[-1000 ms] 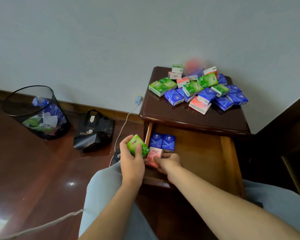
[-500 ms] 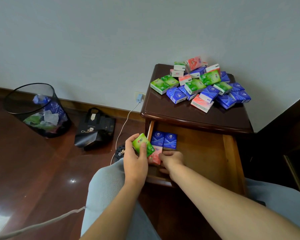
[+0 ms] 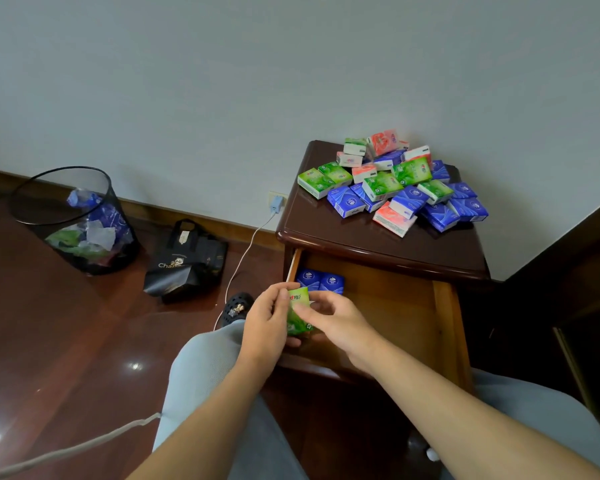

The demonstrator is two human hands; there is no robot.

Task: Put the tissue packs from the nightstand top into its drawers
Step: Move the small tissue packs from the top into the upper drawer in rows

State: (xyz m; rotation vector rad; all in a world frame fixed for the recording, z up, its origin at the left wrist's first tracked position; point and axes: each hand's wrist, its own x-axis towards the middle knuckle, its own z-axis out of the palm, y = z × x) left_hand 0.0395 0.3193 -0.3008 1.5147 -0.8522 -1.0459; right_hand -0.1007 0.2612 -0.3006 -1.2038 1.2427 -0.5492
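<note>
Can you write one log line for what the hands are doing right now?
both hands hold green pack | over open drawer | blue packs inside | pile on top

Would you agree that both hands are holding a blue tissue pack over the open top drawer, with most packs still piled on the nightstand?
Not quite: the tissue pack held by the left hand and right hand is green, not blue, as the head view shows. It is over the open drawer, and the pile remains on the nightstand.

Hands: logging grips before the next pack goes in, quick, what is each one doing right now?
Left hand: closed on the green tissue pack, over the open drawer.
Right hand: fingers pinching the same pack.
</note>
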